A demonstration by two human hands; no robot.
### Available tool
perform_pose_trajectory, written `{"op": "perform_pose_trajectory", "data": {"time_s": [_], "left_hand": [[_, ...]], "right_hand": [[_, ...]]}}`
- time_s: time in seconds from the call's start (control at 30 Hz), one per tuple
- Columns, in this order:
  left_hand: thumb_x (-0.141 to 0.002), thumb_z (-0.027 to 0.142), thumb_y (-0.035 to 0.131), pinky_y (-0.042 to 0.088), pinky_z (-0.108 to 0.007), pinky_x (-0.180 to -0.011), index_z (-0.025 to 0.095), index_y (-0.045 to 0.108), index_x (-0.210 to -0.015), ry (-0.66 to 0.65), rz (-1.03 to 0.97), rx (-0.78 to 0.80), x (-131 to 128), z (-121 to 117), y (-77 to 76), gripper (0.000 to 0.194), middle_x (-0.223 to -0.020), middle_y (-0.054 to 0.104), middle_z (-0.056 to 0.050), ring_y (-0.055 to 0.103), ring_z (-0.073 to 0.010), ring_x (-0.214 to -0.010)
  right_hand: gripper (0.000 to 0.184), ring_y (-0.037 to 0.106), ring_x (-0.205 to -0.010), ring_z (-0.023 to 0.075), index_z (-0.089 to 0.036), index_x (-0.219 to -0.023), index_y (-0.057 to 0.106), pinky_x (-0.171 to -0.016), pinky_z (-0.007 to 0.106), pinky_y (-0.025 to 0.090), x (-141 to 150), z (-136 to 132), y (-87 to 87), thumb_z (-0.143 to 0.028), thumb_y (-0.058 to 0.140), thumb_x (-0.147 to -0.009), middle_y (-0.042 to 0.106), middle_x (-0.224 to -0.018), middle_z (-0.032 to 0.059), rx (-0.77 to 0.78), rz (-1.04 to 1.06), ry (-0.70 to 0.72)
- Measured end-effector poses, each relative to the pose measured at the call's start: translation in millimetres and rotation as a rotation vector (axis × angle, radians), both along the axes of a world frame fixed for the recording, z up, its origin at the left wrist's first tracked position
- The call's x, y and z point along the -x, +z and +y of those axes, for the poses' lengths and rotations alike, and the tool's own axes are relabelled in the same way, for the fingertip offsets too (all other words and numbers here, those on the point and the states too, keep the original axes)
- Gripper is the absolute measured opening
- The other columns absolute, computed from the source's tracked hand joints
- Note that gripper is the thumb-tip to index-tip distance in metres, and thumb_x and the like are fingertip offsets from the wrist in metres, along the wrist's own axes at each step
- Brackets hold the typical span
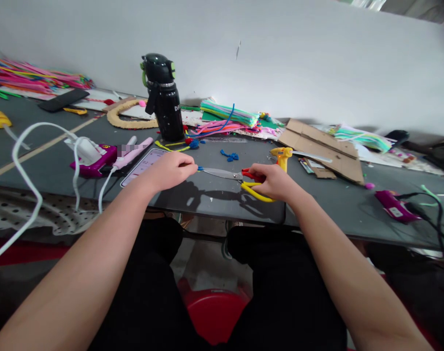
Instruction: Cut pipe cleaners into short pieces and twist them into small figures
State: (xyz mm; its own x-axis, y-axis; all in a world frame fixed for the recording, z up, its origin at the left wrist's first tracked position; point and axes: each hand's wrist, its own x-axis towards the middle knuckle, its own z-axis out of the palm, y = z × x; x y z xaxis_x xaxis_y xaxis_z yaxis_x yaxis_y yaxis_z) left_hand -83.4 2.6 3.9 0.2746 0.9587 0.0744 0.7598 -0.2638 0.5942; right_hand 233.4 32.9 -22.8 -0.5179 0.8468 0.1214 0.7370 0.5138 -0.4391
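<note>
My right hand (267,180) grips a pair of scissors (223,173) by its handles, one red and one yellow. The blades point left toward my left hand (174,169). Fingers of that hand are pinched together on a short blue pipe cleaner (200,168), whose end shows right at the blade tips. Most of the piece is hidden by the fingers. Beyond the blades, a small heap of blue pipe cleaner pieces (229,155) lies on the grey table (222,207). A smartphone (144,165) lies partly under my left wrist.
A yellow glue gun (282,155) lies just behind my right hand. A black bottle (165,100) stands at the back left. Purple power strips (92,161) with cables lie at both sides. Pipe cleaner bundles (232,113) and cardboard (322,146) line the wall.
</note>
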Motion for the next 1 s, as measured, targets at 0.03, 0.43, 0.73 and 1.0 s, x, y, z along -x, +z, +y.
{"op": "perform_pose_trajectory", "data": {"time_s": [0.03, 0.43, 0.73, 1.0], "left_hand": [[-0.082, 0.038, 0.052, 0.026, -0.032, -0.058, 0.021, 0.043, -0.057, -0.002, -0.001, 0.001, 0.1, 0.3, 0.0, 0.032, -0.057, 0.043, 0.001, 0.04, -0.0146, -0.058], [-0.081, 0.037, 0.051, 0.03, -0.032, -0.06, 0.02, 0.049, -0.06, -0.01, -0.057, 0.026, 2.0, 1.6, -1.0, 0.028, -0.06, 0.048, 0.001, 0.043, -0.0146, -0.061], [-0.082, 0.038, 0.051, 0.032, -0.031, -0.063, 0.019, 0.054, -0.063, -0.018, -0.095, 0.015, 3.3, 2.6, -0.3, 0.026, -0.063, 0.051, 0.001, 0.045, -0.0156, -0.065], [-0.083, 0.038, 0.053, 0.031, -0.031, -0.061, 0.019, 0.055, -0.065, -0.006, -0.096, -0.01, 3.2, 1.3, 0.5, 0.027, -0.064, 0.053, 0.0, 0.045, -0.0155, -0.064]], "right_hand": [[0.018, 0.045, -0.065, 0.0141, -0.021, -0.079, 0.054, -0.06, 0.028, 0.029, -0.1, 0.0, 0.1, -0.029, 0.067, -0.068, 0.053, -0.069, -0.0022, 0.003, 0.006, 0.0], [0.019, 0.046, -0.066, 0.0143, -0.021, -0.084, 0.058, -0.06, 0.027, 0.031, -1.8, 1.5, -2.9, -0.028, 0.067, -0.068, 0.053, -0.07, -0.0024, 0.024, 0.035, 0.014], [0.019, 0.042, -0.063, 0.0131, -0.02, -0.08, 0.057, -0.059, 0.027, 0.03, -1.6, 2.1, -3.6, -0.031, 0.069, -0.07, 0.052, -0.066, -0.0025, 0.011, 0.098, 0.023], [0.024, 0.038, -0.063, 0.0124, -0.02, -0.082, 0.056, -0.058, 0.027, 0.029, -4.1, 0.5, -3.4, -0.039, 0.07, -0.075, 0.046, -0.067, -0.0035, 0.036, 0.151, 0.041]]}}
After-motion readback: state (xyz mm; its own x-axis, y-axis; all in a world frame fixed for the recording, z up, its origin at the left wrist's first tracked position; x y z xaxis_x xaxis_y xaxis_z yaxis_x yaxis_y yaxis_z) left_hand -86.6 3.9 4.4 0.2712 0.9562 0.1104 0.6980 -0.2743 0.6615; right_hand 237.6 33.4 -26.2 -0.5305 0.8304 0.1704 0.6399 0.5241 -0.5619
